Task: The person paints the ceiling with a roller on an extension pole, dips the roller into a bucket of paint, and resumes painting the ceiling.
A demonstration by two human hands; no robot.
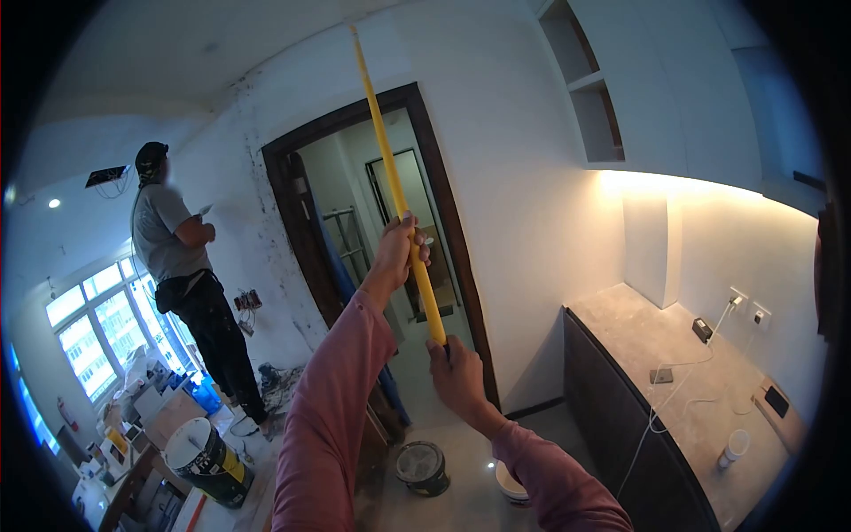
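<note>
A long yellow pole (383,133) slants up in front of me toward the edge where the white wall meets the ceiling. Its far tip is too small to make out. My left hand (401,253) is closed around the pole's middle. Lower down, my right hand (459,381) grips it close to the bottom end, its black end partly covered by the fingers. Behind the pole is a doorway with a dark brown frame (450,213).
A co-worker (173,230) stands raised at the left, facing the stained wall. Paint buckets (211,461) and a dark lidded tub (422,468) stand below. At right are a counter (612,310) with cables and a cup (734,449), and overhead cabinets (674,97).
</note>
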